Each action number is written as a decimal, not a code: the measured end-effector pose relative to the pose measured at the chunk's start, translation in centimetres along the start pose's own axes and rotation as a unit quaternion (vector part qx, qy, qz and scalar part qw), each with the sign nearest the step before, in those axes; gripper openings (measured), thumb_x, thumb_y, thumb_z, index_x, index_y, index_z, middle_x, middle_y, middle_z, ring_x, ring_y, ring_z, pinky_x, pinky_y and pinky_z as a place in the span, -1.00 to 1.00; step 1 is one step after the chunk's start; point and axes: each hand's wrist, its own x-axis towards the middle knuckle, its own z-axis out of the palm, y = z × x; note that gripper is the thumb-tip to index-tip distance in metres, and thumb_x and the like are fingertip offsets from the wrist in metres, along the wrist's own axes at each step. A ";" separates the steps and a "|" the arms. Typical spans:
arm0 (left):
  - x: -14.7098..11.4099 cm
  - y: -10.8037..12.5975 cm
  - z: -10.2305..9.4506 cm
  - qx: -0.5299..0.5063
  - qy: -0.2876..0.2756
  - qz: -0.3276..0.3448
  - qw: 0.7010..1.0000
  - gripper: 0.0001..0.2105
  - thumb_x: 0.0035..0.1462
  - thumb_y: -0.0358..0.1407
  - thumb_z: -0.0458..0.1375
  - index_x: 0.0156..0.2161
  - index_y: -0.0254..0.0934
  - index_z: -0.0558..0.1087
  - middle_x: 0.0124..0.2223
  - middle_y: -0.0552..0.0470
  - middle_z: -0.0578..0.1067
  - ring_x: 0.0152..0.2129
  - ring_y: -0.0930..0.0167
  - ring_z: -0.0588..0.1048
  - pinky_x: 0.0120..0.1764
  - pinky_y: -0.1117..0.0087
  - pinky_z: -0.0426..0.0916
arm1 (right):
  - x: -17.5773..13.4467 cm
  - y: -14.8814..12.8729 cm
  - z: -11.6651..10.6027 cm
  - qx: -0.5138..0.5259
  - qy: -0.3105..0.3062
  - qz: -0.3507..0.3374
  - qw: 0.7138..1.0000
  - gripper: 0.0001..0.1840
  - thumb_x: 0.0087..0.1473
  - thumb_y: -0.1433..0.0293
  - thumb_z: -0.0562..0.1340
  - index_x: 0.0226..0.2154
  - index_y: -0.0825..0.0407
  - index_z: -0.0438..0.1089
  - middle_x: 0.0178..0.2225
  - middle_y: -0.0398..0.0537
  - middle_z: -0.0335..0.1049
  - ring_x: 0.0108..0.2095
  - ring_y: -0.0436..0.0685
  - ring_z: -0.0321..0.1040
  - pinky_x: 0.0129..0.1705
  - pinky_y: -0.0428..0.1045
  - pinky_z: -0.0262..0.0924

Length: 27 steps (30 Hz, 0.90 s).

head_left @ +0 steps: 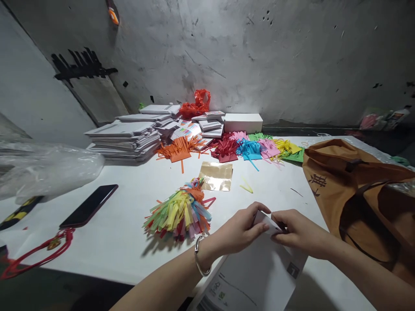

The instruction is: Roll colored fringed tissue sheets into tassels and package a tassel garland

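Note:
A large white paper packet [256, 272] with small grey print and a dark square mark lies at the table's near edge, sloping toward me. My left hand [248, 229] pinches the left side of its narrow top end, thumb in front. On the right side of that end, my right hand [293, 231] grips with bent fingers and thumb. Both hands are close together at the packet's top flap. To the left of them rests a bundle of many-coloured paper tassels [180, 209]. A shiny gold sheet [216, 176] lies flat beyond the bundle.
Cut paper fringes, such as orange [180, 149] and blue [250, 150], line the back. Stacked white packets [126, 140] stand back left. A black phone [89, 206] with a red cord lies left, near clear plastic [58, 166]. At right sits a brown bag [337, 172].

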 end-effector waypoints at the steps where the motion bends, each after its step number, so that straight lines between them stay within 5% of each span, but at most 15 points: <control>1: 0.0 -0.1 0.0 -0.002 0.004 -0.001 1.000 -0.75 0.32 -0.18 0.12 0.03 -0.23 0.33 -0.40 0.18 0.32 -0.48 0.44 0.26 -0.41 0.45 0.14 | 0.0 0.1 -0.1 0.018 -0.009 0.002 1.000 -0.85 -0.09 0.42 0.19 -0.51 -0.01 0.15 -0.52 -0.28 0.09 -0.45 -0.01 0.03 -0.41 -0.07 -0.11; 4: 0.1 0.0 -0.1 -0.001 0.019 -0.001 1.000 -0.77 0.30 -0.19 0.16 -0.02 -0.24 0.37 -0.35 0.14 0.38 -0.46 0.45 0.28 -0.38 0.45 0.16 | 0.0 0.6 -0.5 0.069 -0.039 0.009 0.997 -0.84 -0.08 0.33 0.25 -0.40 0.03 0.28 -0.44 -0.24 0.18 -0.39 0.01 0.11 -0.38 -0.08 -0.04; 9: -0.1 0.6 -0.4 -0.021 0.036 -0.041 0.998 -0.67 0.26 -0.08 0.19 0.01 -0.25 0.40 -0.49 0.23 0.23 -0.54 0.46 0.19 -0.47 0.46 0.07 | -0.4 1.1 -0.4 0.105 -0.049 0.023 0.993 -0.66 0.03 0.17 0.28 -0.53 0.02 0.20 -0.54 -0.28 0.01 -0.47 -0.03 -0.04 -0.45 -0.07 -0.17; 14: 0.0 0.7 -0.5 -0.112 0.060 -0.067 0.990 -0.65 0.21 0.01 0.20 -0.26 -0.30 0.49 -0.37 0.06 0.45 -0.39 0.38 0.36 -0.32 0.41 0.22 | -1.0 0.9 0.3 0.149 -0.066 0.013 0.987 -0.54 0.06 0.02 0.29 -0.51 0.01 0.18 -0.52 -0.27 0.01 -0.47 -0.03 -0.04 -0.45 -0.08 -0.15; 17: -0.4 0.6 -0.9 -0.169 0.062 -0.087 0.980 -0.54 0.17 0.13 0.18 -0.33 -0.30 0.43 -0.40 0.06 0.41 -0.42 0.40 0.36 -0.34 0.42 0.26 | -1.5 0.9 0.3 0.163 -0.076 0.007 0.984 -0.43 0.11 -0.11 0.24 -0.55 0.01 0.16 -0.55 -0.27 -0.06 -0.51 -0.05 -0.11 -0.48 -0.08 -0.19; 22: -1.3 0.6 -1.7 -0.250 0.056 -0.127 0.958 -0.44 0.10 0.25 0.16 -0.30 -0.31 0.42 -0.42 0.03 0.43 -0.50 0.41 0.42 -0.40 0.41 0.34 | -2.7 0.6 -0.1 0.173 -0.071 -0.025 0.982 -0.38 0.21 -0.15 0.12 -0.53 0.03 0.21 -0.52 -0.23 0.02 -0.47 -0.03 -0.02 -0.45 -0.07 -0.15; 27: -2.0 2.0 -1.8 -0.204 0.073 -0.092 0.972 -0.47 0.08 0.20 0.26 -0.32 -0.33 0.48 -0.44 0.09 0.37 -0.47 0.45 0.32 -0.40 0.46 0.22 | -2.8 -1.1 -0.5 0.105 -0.060 -0.024 0.992 -0.39 0.25 -0.14 0.08 -0.52 0.01 0.18 -0.52 -0.24 0.02 -0.48 -0.03 -0.04 -0.47 -0.08 -0.15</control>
